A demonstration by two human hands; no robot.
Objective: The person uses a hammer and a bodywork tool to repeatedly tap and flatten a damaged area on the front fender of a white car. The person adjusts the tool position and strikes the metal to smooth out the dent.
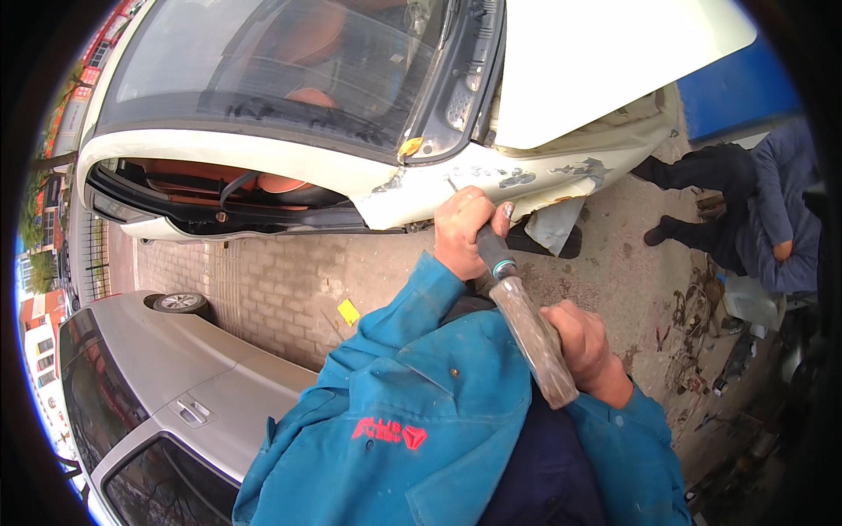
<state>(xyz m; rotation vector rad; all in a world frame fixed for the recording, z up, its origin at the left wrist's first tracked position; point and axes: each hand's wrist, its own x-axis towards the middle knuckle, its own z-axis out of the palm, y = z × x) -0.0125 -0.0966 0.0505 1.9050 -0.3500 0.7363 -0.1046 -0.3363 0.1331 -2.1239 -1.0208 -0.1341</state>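
My left hand (462, 230) is closed round a tool with a black grip (494, 249) and a teal ring. A thin tip seems to stick out past my fingers toward the fender (491, 175) of a white car, where paint is scraped to grey. In line with the grip's near end runs a thick, worn brown-grey bar (535, 337); whether the two are joined, I cannot tell. Fingers curled, my right hand (586, 344) closes against the bar's right side, its grip partly hidden. Below the scrapes hangs a torn, bent panel edge (554, 225).
The white car's raised hood (605, 61) stands at the upper right. Behind me on the left is a silver car (193, 377). A person in dark clothes (737, 193) sits or crouches at right, near scattered parts (732, 351). Yellow paper (348, 312) lies on the paving.
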